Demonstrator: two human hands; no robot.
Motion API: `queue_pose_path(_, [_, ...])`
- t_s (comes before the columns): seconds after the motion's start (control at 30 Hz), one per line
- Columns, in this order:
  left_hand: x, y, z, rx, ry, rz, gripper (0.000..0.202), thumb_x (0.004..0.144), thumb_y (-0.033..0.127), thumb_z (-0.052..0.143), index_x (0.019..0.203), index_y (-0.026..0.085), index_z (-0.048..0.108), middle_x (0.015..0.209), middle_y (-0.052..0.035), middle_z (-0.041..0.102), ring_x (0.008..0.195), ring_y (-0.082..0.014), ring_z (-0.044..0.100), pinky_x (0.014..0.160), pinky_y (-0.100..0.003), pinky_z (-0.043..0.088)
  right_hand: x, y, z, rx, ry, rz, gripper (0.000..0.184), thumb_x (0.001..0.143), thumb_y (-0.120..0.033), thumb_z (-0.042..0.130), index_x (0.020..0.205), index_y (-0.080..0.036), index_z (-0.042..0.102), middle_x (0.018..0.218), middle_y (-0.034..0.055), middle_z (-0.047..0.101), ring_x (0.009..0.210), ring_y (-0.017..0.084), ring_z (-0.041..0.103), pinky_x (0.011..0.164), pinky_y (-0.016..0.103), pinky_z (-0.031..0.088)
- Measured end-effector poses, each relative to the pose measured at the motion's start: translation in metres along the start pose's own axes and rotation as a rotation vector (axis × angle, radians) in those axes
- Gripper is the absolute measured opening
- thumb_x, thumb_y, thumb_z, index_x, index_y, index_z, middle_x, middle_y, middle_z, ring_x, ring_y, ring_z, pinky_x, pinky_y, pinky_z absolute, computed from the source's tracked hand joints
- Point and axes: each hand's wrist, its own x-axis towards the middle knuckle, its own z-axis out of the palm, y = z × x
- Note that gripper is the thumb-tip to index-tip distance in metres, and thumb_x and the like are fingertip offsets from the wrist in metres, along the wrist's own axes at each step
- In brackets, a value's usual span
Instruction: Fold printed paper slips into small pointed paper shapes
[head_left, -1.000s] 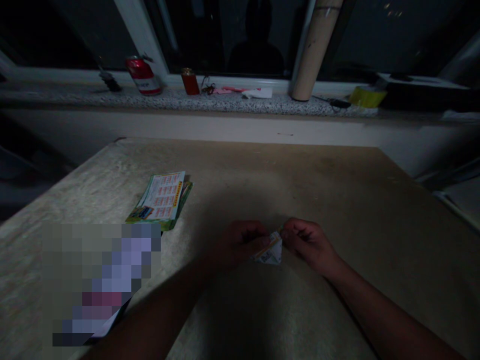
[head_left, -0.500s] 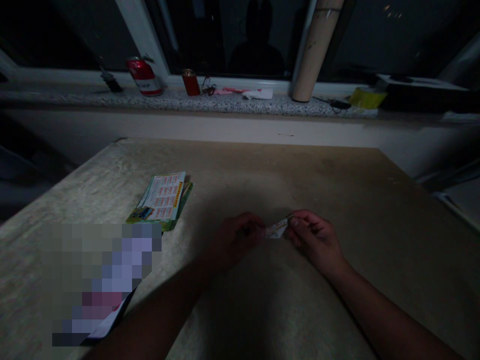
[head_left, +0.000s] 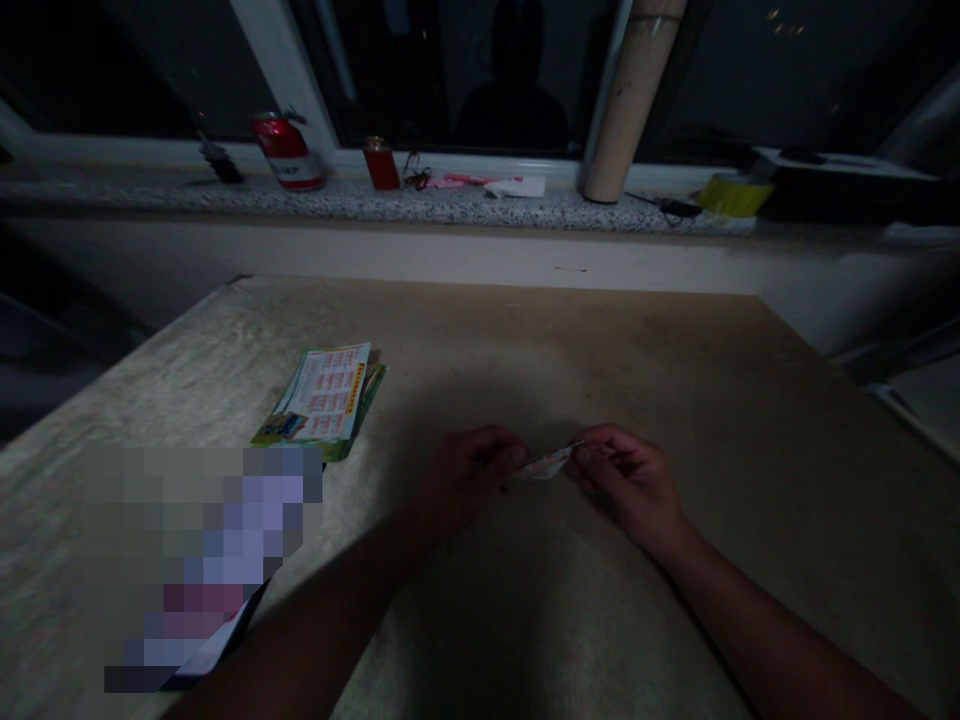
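Note:
A small folded piece of printed paper (head_left: 545,465) is held just above the beige table (head_left: 675,380), seen nearly edge-on. My left hand (head_left: 469,475) pinches its left end with fingers closed. My right hand (head_left: 626,480) pinches its right end, fingers curled. Both forearms reach in from the bottom of the view. The light is dim.
A stack of green printed leaflets (head_left: 324,400) lies on the table to the left. A blurred flat item (head_left: 202,560) sits at the near left. On the stone windowsill (head_left: 420,205) stand a red can (head_left: 287,152), a small red container (head_left: 381,163), a cardboard tube (head_left: 626,100) and a yellow tape roll (head_left: 735,193).
The folded paper was turned from lying face-up and triangular to nearly edge-on between both hands. My hands rose slightly away from me and stayed close together.

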Motion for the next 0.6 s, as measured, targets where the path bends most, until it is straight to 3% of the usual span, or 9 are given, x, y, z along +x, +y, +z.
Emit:
queue_pose_path(0.23, [-0.001, -0.009, 0.001, 0.081, -0.2, -0.012, 0.034, 0.092, 0.045, 0.056, 0.084, 0.015, 0.068, 0.063, 0.002, 0.057, 0.057, -0.0095, 0.05, 0.054, -0.02, 0.036, -0.002, -0.007, 0.004, -0.122, -0.052, -0.065, 0.014, 0.085, -0.031, 0.071, 0.084, -0.018, 0.071, 0.062, -0.0007, 0.065, 0.05, 0.008, 0.052, 0.046, 0.02, 0.036])
queue_pose_path(0.5, [-0.001, -0.001, 0.002, 0.11, -0.189, -0.012, 0.039, 0.093, 0.048, 0.052, 0.081, 0.015, 0.068, 0.066, 0.001, 0.057, 0.061, -0.0107, 0.052, 0.055, -0.021, 0.036, -0.001, -0.006, 0.003, -0.129, -0.034, -0.043, 0.017, 0.084, -0.033, 0.071, 0.082, -0.017, 0.07, 0.059, -0.0013, 0.063, 0.048, 0.008, 0.05, 0.044, 0.02, 0.036])
queue_pose_path(0.6, [-0.001, 0.002, 0.003, 0.081, -0.157, -0.049, 0.034, 0.091, 0.047, 0.055, 0.089, 0.015, 0.068, 0.071, -0.0004, 0.062, 0.062, -0.0118, 0.056, 0.056, -0.021, 0.04, -0.001, -0.006, 0.004, -0.133, -0.03, -0.05, 0.016, 0.084, -0.033, 0.071, 0.081, -0.017, 0.07, 0.059, -0.0013, 0.062, 0.048, 0.009, 0.051, 0.045, 0.02, 0.036])
